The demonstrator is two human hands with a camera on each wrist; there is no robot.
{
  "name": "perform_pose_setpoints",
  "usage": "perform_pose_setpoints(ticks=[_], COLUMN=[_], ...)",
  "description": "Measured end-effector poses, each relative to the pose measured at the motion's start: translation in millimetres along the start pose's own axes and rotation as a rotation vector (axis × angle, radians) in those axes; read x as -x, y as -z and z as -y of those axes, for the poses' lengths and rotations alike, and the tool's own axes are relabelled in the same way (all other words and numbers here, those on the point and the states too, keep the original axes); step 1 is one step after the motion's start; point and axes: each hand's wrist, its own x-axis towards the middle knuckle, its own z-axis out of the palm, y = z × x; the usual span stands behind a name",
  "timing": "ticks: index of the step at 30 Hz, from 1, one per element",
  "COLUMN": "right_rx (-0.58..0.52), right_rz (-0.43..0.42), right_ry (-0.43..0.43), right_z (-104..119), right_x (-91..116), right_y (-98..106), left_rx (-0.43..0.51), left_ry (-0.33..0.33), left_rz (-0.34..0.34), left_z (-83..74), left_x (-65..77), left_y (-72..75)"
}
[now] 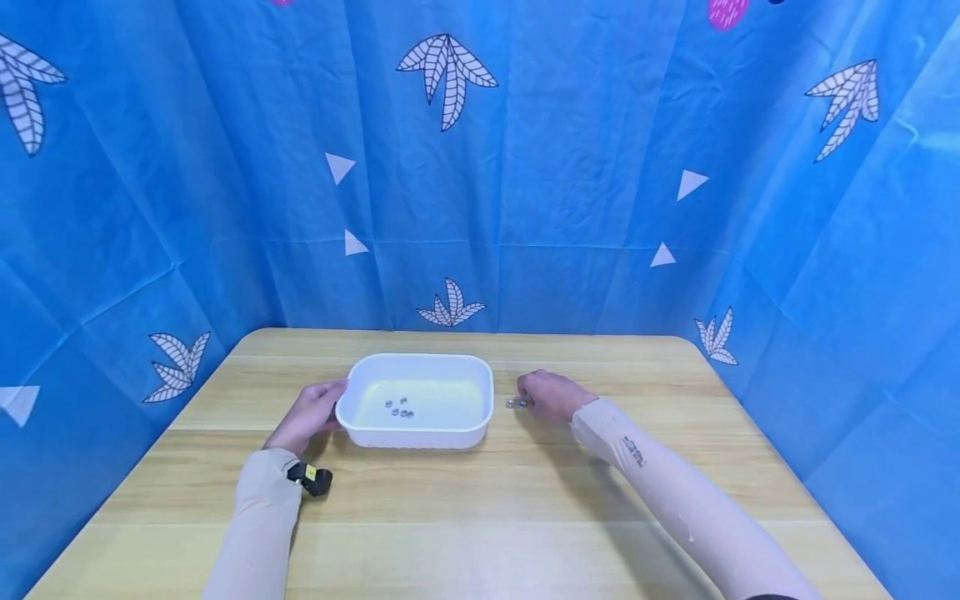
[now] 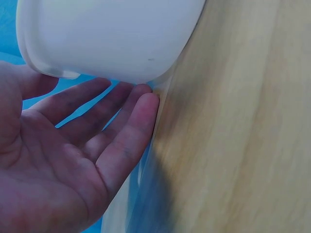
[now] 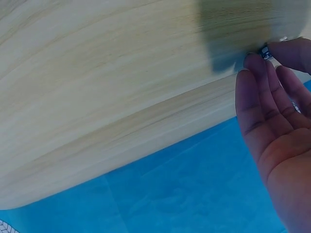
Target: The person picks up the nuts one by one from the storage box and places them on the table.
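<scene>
A white oblong basin stands on the table, with several small shiny silver pieces lying loose on its floor. At its left end my left hand holds the rim, thumb at the top and fingers along the outer wall; the left wrist view shows the fingertips low against that wall. My right hand is down at the table just right of the basin. Between its thumb and fingertips it pinches a small silver piece. Another silver piece lies on the wood between that hand and the basin.
The light wooden table has rounded far corners. Blue curtains printed with white leaves and triangles hang behind it and along both sides. A black wrist camera sits on my left sleeve.
</scene>
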Motion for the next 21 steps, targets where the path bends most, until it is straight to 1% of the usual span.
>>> perform_pose_setpoints(ticks=[7,15,21], right_rx=[-0.016,-0.003,-0.009], right_rz=[0.005,-0.004,-0.006], right_ry=[0.011,0.027,0.008], right_z=[-0.1,-0.3,0.6], right_x=[0.7,1.1,1.0], right_y=[-0.9,-1.6,-1.2], left_rx=[-0.002,0.012,0.006], left_ry=[0.001,-0.007,0.003], left_rz=[0.005,0.006,0.009], left_z=[-0.7,0.2,-1.5], left_x=[1.0,0.3,1.2], left_y=[-1.0,-0.8,-0.5])
